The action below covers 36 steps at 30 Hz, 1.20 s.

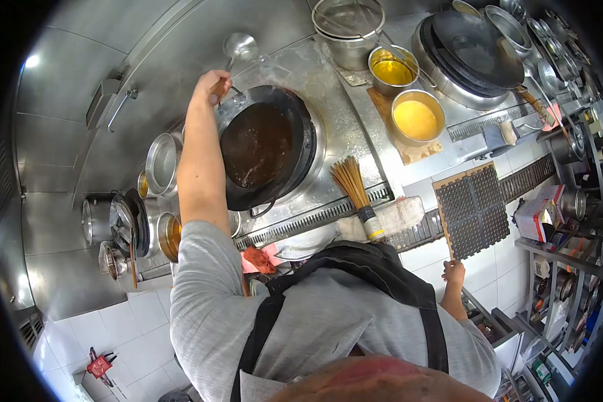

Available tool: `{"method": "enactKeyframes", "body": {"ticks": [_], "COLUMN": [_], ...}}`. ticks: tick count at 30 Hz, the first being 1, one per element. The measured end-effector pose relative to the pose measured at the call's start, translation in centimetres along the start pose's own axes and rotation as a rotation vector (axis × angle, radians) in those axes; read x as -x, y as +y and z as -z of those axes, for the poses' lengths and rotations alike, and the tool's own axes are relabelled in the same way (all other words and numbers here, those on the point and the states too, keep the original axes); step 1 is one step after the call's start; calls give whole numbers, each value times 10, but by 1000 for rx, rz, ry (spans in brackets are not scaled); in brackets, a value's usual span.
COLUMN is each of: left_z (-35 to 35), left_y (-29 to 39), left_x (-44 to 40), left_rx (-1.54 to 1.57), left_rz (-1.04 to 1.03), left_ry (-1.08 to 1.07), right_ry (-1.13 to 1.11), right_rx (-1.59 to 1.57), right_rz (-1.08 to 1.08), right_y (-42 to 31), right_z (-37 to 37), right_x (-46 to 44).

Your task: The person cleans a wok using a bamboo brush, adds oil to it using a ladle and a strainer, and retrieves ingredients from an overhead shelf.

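Left fingers point(222, 82) at the far handle point(237, 91) of the dark wok point(303, 137).

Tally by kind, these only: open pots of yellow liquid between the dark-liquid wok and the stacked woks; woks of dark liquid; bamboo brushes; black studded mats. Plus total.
Yellow-liquid pots: 2
Dark-liquid wok: 1
Bamboo brush: 1
Black studded mat: 1
Total: 5
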<state>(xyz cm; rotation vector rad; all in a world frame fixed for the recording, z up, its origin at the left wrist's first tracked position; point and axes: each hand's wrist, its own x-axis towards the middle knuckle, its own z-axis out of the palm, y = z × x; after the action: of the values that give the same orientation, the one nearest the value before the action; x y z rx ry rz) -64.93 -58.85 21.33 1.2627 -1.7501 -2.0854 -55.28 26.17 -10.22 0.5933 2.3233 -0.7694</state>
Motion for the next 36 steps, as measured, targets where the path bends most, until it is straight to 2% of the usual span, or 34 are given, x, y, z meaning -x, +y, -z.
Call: {"method": "enactKeyframes", "body": {"ticks": [2, 3, 5, 7, 9, 11, 13, 15, 17, 19, 21, 22, 23, 24, 25, 26, 27, 28, 29, 31, 32, 34, 35, 36], "left_z": [-14, -28, -82, -120, -147, -190, -219, -231, -242, -255, -262, -264, -263, -258, -247, -235, -217, -200, -180, -136, -116, -77, -56, -34], "left_y": [-12, -15, -23, -51, -99, -126, -148, -188, -212, -219, -259, -290, -310, -301, -298, -295, -306, -316, -324, -335, -326, -303, -310, -331], "left_x": [-20, -12, 13, 14, 7, 60, 103, 120, 145, 182, 191, 189, 188, 200, 213, 225, 232, 238, 243, 259, 269, 289, 288, 280], "left_rx": [-440, -445, -1101, -1417, -1699, -1645, -1628, -1569, -1510, -1515, -1387, -1324, -1256, -1100, -1012, -923, -904, -888, -880, -967, -964, -1319, -1305, -1306], "left_rz": [-55, -38, -58, -106, -267, -133, -128, -140, -156, -151, -164, -193, -225, -118, -74, -29, -175, -323, -335, -754, -762, -751, -757, -592], "left_ry": [109, 110, 186, 211, 160, 143, 14, 36, 76, -107, -26, -48, -57, -161, -190, -215, -203, -191, -152, 234, 272, 592, 628, 586], "right_ry": [-5, -8, 14, 46, 134, 126, 93, 3, -148, -384, -689, -696, -807, -918, -944, -916, -884, -798, -708, -699, -641, -584, -488, -383], "right_rx": [3, 5, 56, 105, 91, 71, 29, -53, -136, -245, -446, -434, -616, -787, -764, -664, -563, -489, -423, -355, -278, -194, -17, 157], "right_rz": [40, 81, 176, 243, 415, 437, 549, 694, 791, 844, 682, 689, 518, 341, 366, 371, 378, 499, 619, 580, 668, 790, 755, 713], "right_y": [1, 1, -5, -33, -41, -85, -129, -162, -207, -238, -254, -258, -264, -268, -265, -257, -247, -238, -230, -214, -198, -189, -193, -195], "right_z": [-1, -1, 0, 7, 2, 11, 12, -2, -14, -40, -75, -87, -97, -104, -107, -106, -103, -102, -99, -91, -97, -102, -94, -86], "right_x": [-18, -24, -38, -37, -53, -37, -16, -4, 34, 67, 91, 105, 120, 130, 132, 128, 123, 116, 108, 94, 69, 63, 71, 83]}}
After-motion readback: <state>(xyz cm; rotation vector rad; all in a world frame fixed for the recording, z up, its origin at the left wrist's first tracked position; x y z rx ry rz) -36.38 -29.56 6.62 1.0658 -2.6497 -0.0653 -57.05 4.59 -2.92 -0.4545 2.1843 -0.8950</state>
